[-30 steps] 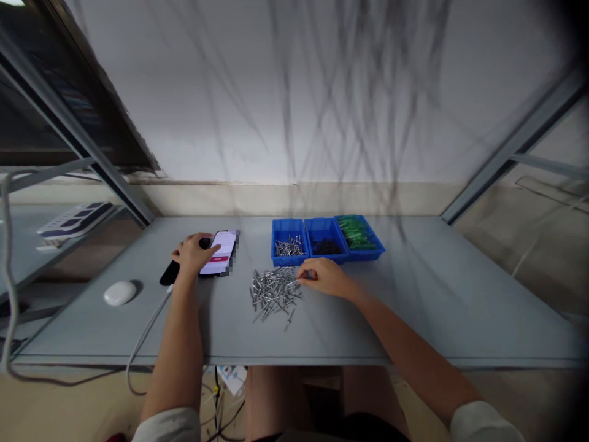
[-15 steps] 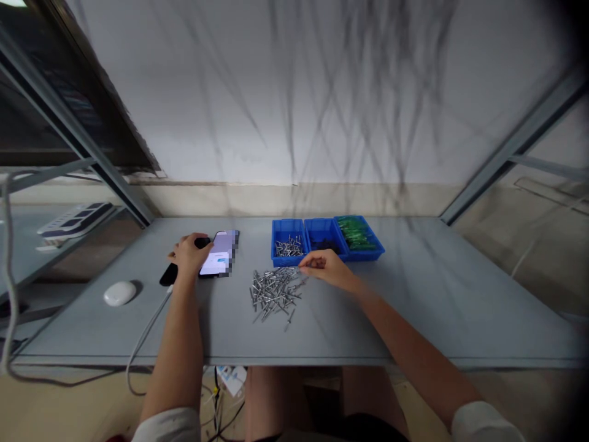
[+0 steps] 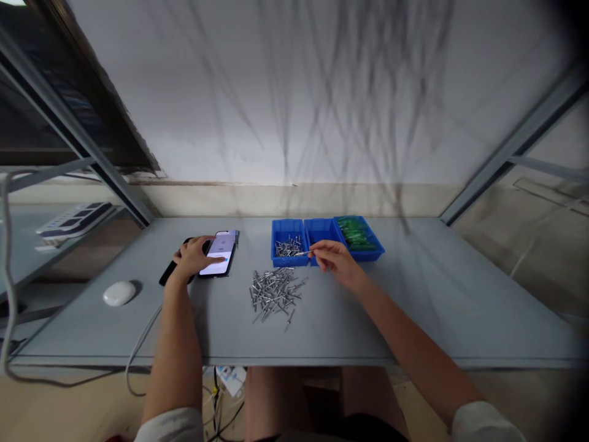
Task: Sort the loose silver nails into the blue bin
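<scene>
My left hand [image 3: 192,258] is spread over a black device [image 3: 169,274], its thumb on the lit screen of a phone [image 3: 223,245]. My right hand [image 3: 334,258] pinches a thin metal rivet [image 3: 304,253] at the front of the blue bins. The left blue bin [image 3: 288,227] holds some metal rivets. Fingers partly cover the middle bin [image 3: 321,227], whose contents are mostly hidden. Green items [image 3: 356,233] fill the right bin [image 3: 378,250]. In front of the bins lies a loose pile of rivets [image 3: 275,293] on the grey table [image 3: 340,331].
A white oval object [image 3: 119,293] sits at the table's left side. A white cable [image 3: 142,336] runs over the front edge. Farther left, a power strip [image 3: 76,221] rests on another surface. Metal posts stand at both sides, with a wall behind.
My left hand has opened and its thumb has moved right onto the phone's screen. My right hand has lifted slightly towards the bins, with a rivet between its fingers.
</scene>
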`<state>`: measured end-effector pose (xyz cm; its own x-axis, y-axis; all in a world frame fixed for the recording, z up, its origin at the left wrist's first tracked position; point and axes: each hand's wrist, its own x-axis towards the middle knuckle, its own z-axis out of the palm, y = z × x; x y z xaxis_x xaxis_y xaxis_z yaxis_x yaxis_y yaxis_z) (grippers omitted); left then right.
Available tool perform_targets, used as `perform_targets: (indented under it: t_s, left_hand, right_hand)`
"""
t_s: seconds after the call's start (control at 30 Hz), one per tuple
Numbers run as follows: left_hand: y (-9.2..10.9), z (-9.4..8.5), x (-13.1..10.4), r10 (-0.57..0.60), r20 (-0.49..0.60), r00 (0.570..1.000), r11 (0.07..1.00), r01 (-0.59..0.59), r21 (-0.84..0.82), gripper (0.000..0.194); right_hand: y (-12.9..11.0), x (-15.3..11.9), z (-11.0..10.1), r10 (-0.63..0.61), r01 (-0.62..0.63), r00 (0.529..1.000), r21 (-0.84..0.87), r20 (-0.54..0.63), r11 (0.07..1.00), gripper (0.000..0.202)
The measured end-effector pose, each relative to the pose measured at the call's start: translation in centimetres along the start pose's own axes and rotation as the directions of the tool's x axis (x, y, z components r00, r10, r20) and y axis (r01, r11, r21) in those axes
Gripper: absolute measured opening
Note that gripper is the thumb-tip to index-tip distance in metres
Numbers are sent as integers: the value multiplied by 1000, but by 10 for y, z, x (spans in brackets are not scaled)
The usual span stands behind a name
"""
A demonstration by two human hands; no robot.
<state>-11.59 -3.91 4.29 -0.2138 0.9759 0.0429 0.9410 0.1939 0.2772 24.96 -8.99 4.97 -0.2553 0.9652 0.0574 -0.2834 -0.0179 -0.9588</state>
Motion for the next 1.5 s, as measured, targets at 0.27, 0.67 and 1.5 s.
perform_targets:
  t_s: [0.27,0.67,1.5]
  left_hand:
    - [5,-2,1,-22,-147,989,986,-3,-167,38]
    - [5,16,8,13,-202,979,999,-22,-46,38]
    - [4,23,7,46,-171,984,998,-39,44,44]
  right_hand:
    - [-10,2,-11,19,43,991,441,-136,896,13]
    - [2,6,-2,-76,51,972,-116,-223,992,25]
    - [18,-9,6,141,261,935,-902,324,345,25]
